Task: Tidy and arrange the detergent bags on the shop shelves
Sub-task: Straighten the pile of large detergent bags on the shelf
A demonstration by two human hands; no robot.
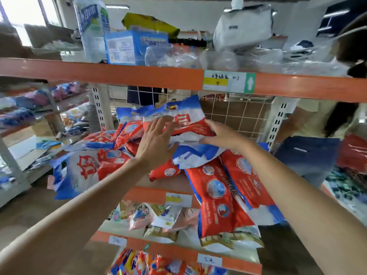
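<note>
Red-white-blue plastic everywhere — the detergent bags (216, 187) are heaped in a loose pile on the middle shelf (158, 195), under the orange top rail (119, 73). Some lie flat, some crumpled, and two long ones at the right droop over the shelf's front edge and hang down toward the level below. Not tidy yet, not by a long way.

Left hand (156, 141) is up on the heap, fingers spread wide, palm flat against the top bag (184, 118) — pressing or steadying, not clasping anything. Right hand (222, 133) is at that same bag's right end, fingers curled round its edge w/ thumb under, so the grip there looks like a pinch on the bag's side. Bag sits tilted at the very top of the pile, just in front of the wire mesh back (238, 114).

Step in hand, as I read it: squaring up or lifting that top bag — early in the job, since the rest of the pile is untouched.

Next move prob. needs both hands to close on the bag's ends, lift it clear w/o dragging the ones beneath, then lay it flat and aligned. The overhanging pair needs pushing back soon — they could slip off. Another person (317, 135) stands just beyond the shelf's right post; keep clear.
</note>
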